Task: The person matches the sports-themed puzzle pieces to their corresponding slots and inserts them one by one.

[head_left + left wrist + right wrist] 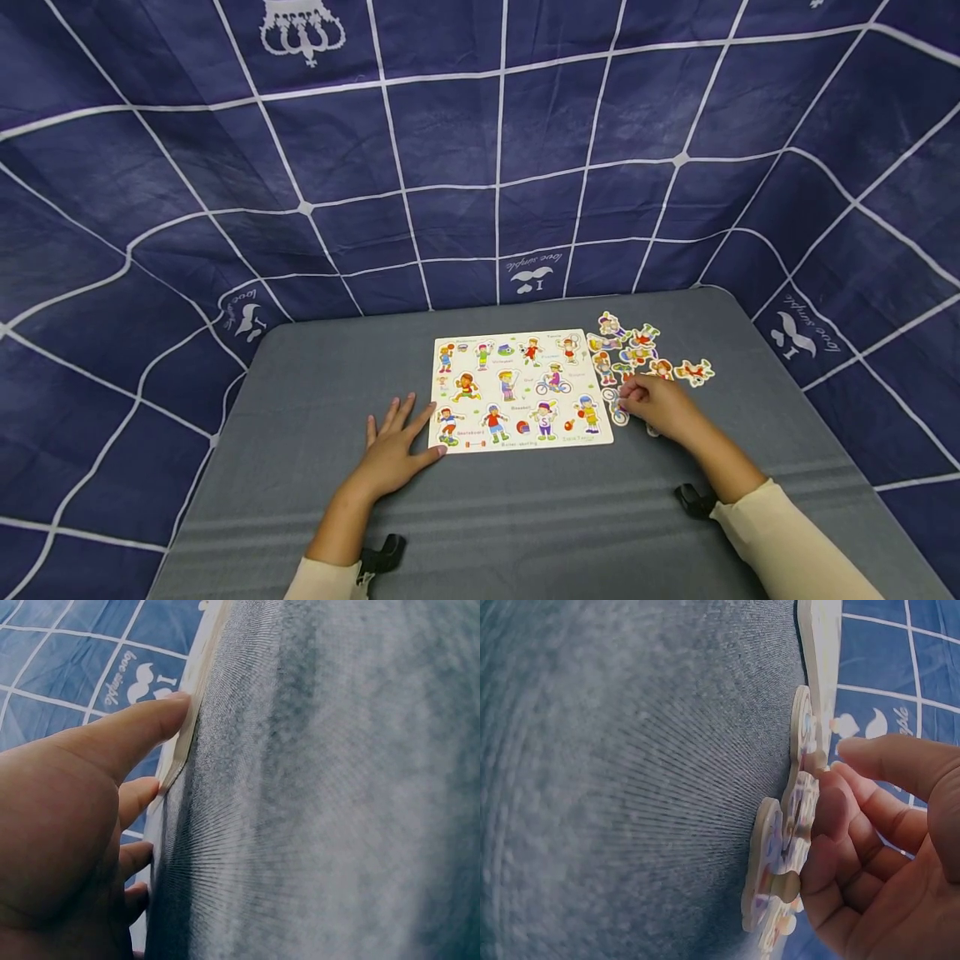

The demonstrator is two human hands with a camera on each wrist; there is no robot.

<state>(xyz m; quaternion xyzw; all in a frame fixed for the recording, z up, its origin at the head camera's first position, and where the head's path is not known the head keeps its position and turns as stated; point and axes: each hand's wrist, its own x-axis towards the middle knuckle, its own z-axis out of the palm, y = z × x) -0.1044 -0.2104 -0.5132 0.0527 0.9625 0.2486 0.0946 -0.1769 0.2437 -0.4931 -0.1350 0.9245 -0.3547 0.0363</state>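
Grey table: one puzzle board, flat left hand touching; right hand fingering loose pieces.

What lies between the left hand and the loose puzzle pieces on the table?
The puzzle board: head view shows the left hand at its left edge, loose pieces off its right.

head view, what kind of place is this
Probably a staged tabletop recording spot, not a lived-in room: a grey cloth-covered table, a navy grid-patterned sheet hung as a backdrop, and a children's puzzle board with loose pieces.
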